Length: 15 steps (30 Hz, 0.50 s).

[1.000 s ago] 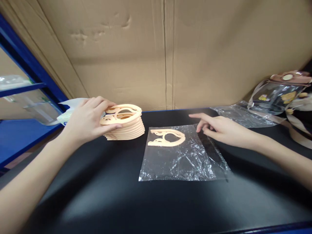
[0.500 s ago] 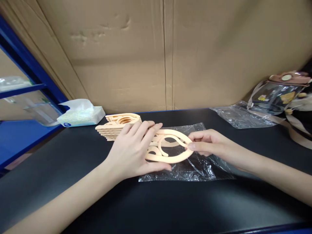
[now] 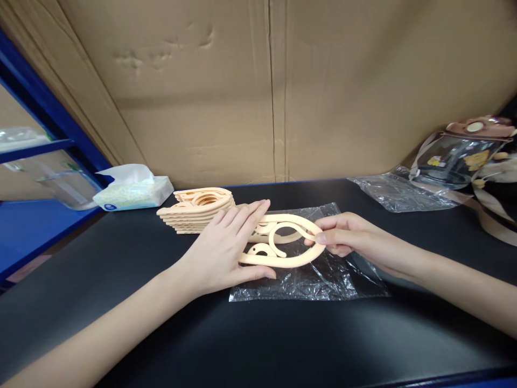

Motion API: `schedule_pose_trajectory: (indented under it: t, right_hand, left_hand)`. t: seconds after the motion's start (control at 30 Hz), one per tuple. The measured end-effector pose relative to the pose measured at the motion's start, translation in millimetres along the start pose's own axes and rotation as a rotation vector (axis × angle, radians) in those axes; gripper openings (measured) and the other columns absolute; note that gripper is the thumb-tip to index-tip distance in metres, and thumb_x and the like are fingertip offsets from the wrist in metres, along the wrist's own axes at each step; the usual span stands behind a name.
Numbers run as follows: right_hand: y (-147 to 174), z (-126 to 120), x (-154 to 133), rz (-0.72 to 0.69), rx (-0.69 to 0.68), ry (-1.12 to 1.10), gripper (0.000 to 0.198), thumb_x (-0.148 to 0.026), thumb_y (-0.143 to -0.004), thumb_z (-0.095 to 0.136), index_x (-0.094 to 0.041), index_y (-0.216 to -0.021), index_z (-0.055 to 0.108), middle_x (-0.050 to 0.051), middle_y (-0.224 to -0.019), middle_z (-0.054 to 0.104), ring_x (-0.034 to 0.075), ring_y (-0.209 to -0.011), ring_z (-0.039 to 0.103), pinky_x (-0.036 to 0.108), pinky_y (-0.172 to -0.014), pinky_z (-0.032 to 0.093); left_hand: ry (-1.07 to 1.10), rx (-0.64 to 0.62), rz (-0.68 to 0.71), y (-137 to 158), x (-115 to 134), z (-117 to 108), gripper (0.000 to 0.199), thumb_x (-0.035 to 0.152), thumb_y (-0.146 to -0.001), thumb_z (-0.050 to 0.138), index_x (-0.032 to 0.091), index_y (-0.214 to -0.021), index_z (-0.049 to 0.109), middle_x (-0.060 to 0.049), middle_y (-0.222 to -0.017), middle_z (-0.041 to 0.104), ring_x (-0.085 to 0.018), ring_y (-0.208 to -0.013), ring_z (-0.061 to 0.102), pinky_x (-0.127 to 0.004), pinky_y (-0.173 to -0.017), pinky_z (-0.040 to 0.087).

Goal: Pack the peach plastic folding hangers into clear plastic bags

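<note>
right hand [image 3: 353,240] pinches beige frame [image 3: 288,262] by its rounded end, left hand [image 3: 220,248] grips across the other, likely for steadiness, over clear bag [image 3: 258,293], beside stack [image 3: 194,218]

Soft, moderately bright indoor light around me. White glints speckle the clear plastic bag [image 3: 319,280]. Right of it and nearer me, pale sheen clouds the black tabletop [image 3: 379,334]; beyond it, faint shadow bands cross the cardboard wall [image 3: 226,91]. Well right of it, wide-angle distortion stretches the water bottle [image 3: 452,156].
</note>
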State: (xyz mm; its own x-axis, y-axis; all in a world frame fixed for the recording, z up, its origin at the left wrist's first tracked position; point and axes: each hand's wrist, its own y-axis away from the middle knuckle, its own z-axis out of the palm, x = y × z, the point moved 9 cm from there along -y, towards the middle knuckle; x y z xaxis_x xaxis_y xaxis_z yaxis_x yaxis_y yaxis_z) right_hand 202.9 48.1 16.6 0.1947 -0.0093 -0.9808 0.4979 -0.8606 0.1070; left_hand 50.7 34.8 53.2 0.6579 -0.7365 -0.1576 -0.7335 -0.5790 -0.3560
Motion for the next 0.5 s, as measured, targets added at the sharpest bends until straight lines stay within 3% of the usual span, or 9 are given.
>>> schedule_pose_trajectory:
  t: [0.13,0.3,0.4,0.5]
  right_hand:
    - [-1.4,-1.0,2.6,0.0,-0.016,0.01,0.025,-0.04,-0.08,0.064,-0.016,-0.08,0.068,-0.005,-0.06,0.033,0.009,-0.055,0.023,0.027,-0.05,0.015]
    - [-1.3,1.0,-1.4,-0.023,-0.045,0.075,0.026,-0.04,-0.083,0.061,-0.016,-0.082,0.068,-0.005,-0.061,0.037,0.009,-0.055,0.026,0.026,-0.05,0.02]
    - [0.7,-0.4,-9.7,-0.085,-0.019,0.202,0.031,-0.046,-0.085,0.058,-0.017,-0.078,0.065,-0.002,-0.065,0.046,0.01,-0.057,0.037,0.026,-0.052,0.029]
    - [6.6,-6.1,-25.0,-0.243,0.112,0.445,0.035,-0.048,-0.083,0.061,-0.021,-0.105,0.061,0.002,-0.087,0.06,0.016,-0.074,0.051,0.029,-0.065,0.042]
  left_hand:
    - [-0.011,-0.02,0.024,0.3,0.9,0.5,0.098,0.074,-0.082,0.043,0.012,-0.151,0.011,-0.019,-0.141,0.043,-0.034,-0.127,0.041,-0.048,-0.104,0.032]
    - [0.003,0.058,0.066,1.5,5.3,-9.8,0.088,0.067,-0.083,0.051,0.009,-0.145,0.026,-0.015,-0.118,0.056,-0.03,-0.107,0.053,-0.041,-0.094,0.04]
    - [0.012,0.101,0.072,2.0,7.4,-14.1,0.082,0.066,-0.083,0.051,0.011,-0.14,0.033,-0.014,-0.112,0.058,-0.029,-0.101,0.054,-0.041,-0.09,0.042]
    - [0.032,0.12,0.045,1.0,8.2,-15.4,0.075,0.065,-0.083,0.052,0.012,-0.135,0.039,-0.014,-0.11,0.06,-0.028,-0.097,0.055,-0.041,-0.086,0.042]
